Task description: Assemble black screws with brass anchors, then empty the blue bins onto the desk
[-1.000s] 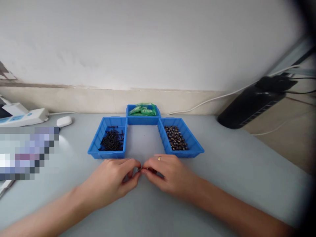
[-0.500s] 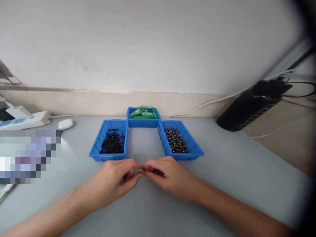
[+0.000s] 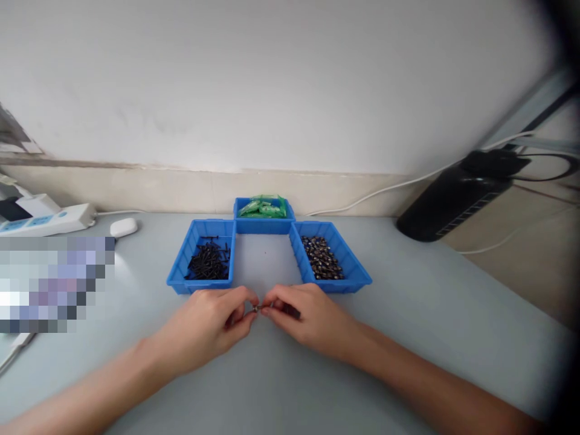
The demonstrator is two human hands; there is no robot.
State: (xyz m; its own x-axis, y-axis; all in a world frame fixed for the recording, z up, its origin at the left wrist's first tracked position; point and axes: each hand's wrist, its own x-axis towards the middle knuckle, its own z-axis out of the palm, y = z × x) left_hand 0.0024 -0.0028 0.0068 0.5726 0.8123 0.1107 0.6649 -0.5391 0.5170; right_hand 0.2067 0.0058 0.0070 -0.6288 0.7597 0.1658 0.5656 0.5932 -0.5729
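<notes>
My left hand (image 3: pixel 222 319) pinches a small shiny metal nut (image 3: pixel 255 309) between thumb and forefinger. Facing it, my right hand (image 3: pixel 301 314) is closed on the thin dark shaft of what looks like a screw (image 3: pixel 261 307), mostly covered by the fingertips. The two pieces meet, but how far they are joined is too small to tell. Beyond my left hand, a blue bin (image 3: pixel 179 257) holds many black screws (image 3: pixel 208 261). Past my right hand is another blue bin (image 3: pixel 356 260) with small shiny metal parts (image 3: pixel 321 257).
At the back centre, a third blue bin (image 3: pixel 265 226) contains green plastic packets (image 3: pixel 265 208). A black bottle (image 3: pixel 453 196) stands at the right. Leftward are a white earbud case (image 3: pixel 124 228), a power strip (image 3: pixel 57 220) and a blurred-out device (image 3: pixel 54 284). A white cable (image 3: pixel 385 188) runs along the wall.
My fingertips have drawn slightly apart, so the thin shaft between them shows. The metal nut has shifted slightly left and away from me, still pinched.
</notes>
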